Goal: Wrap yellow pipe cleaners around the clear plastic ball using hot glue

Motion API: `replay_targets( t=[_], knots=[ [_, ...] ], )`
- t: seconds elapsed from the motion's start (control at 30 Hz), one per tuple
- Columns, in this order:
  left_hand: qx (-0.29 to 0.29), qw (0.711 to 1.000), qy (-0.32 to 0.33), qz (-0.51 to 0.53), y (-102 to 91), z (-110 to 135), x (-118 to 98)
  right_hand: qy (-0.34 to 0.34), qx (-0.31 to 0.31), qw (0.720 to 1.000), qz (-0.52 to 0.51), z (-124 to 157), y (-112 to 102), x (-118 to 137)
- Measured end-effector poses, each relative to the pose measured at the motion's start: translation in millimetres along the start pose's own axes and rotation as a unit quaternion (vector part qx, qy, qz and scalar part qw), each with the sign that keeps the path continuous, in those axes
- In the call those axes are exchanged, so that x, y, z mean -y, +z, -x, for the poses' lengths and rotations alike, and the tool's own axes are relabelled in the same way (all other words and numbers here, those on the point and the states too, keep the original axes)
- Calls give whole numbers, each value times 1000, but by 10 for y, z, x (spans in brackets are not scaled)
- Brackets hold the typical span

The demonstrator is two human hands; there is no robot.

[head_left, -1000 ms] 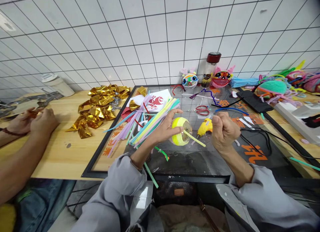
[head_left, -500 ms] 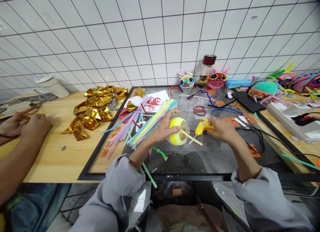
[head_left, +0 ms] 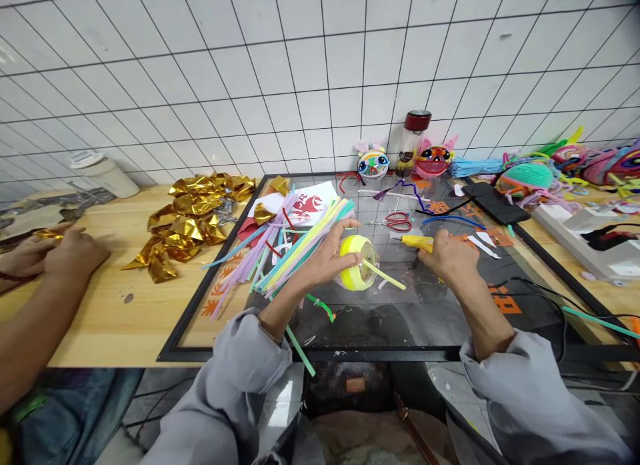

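My left hand (head_left: 336, 255) is closed around a clear round container wound with yellow pipe cleaner (head_left: 354, 273). A loose yellow end (head_left: 387, 276) sticks out from the container towards the right. My right hand (head_left: 450, 255) grips a yellow hot glue gun (head_left: 417, 242), its nozzle aimed left and held apart from the container. Most of the glue gun's handle is hidden in my fingers. Just behind lies a pair of red-handled scissors (head_left: 399, 221). A bundle of pastel pipe cleaners (head_left: 300, 251) lies left of the container, partly behind my left hand.
Gold foil (head_left: 193, 218) is heaped on the left, near another person's hands (head_left: 70, 255). Two decorated round animal heads (head_left: 373, 163) and a lidded bottle (head_left: 413, 141) stand by the wall. A black phone (head_left: 500, 203), a white power strip (head_left: 590, 241) and cables occupy the right.
My right hand has turned the glue gun, so its nozzle now points left instead of down towards the container, and lifted it slightly away. My left hand and the container have stayed put.
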State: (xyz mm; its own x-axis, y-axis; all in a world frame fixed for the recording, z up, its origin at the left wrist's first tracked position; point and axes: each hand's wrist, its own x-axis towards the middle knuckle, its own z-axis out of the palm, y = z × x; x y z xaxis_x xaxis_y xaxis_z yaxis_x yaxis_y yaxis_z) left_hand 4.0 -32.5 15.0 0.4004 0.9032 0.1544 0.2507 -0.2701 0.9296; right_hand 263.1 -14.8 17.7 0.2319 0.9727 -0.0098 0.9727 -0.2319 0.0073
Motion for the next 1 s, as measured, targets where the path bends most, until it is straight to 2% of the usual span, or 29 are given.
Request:
replay_targets(
  t=[0.33,0.57,0.7,0.83,1.0],
  knots=[
    [-70,997,28,-10,81,-7,29,-21,-89,996,4,101,-83,83],
    [-81,996,24,-23,84,2,34,-101,-86,990,42,77,-47,115],
    [-74,997,9,-20,74,15,28,-141,-96,985,7,-146,-161,117],
    [-79,997,16,-22,66,9,47,-186,-27,981,47,-556,-274,227],
    [-81,996,14,-29,65,4,56,-225,35,972,66,-956,-135,403]
  ],
)
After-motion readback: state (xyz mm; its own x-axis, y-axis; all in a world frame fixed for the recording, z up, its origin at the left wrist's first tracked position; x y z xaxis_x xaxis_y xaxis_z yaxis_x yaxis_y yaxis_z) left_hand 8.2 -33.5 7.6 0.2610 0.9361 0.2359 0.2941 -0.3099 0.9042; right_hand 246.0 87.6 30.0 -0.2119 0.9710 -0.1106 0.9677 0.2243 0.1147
